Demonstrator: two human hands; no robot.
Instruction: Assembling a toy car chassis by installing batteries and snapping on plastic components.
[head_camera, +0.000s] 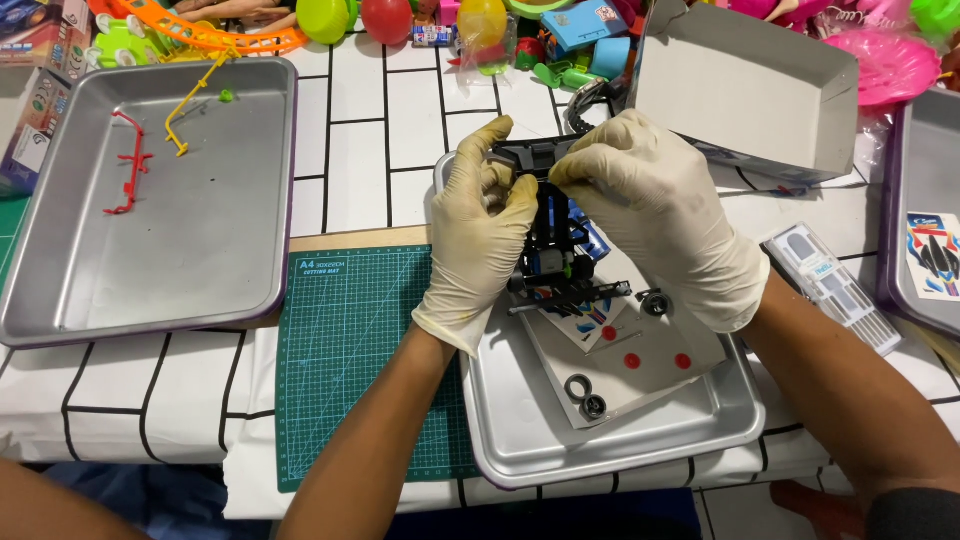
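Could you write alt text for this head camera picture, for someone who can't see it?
Two gloved hands, left hand and right hand, hold a small toy car chassis above a metal tray. Green cutting mat alongside.

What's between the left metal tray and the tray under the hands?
In the head view, the green cutting mat lies between the left metal tray and the centre tray, its right edge tucked under the centre tray; above it, bare white tablecloth.

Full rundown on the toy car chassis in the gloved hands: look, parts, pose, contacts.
The toy car chassis is black plastic with blue and white parts inside, a thin axle and small grey wheel at its near end. It is held above the middle metal tray, long axis pointing away. The left hand grips its left side; the right hand pinches the top end.
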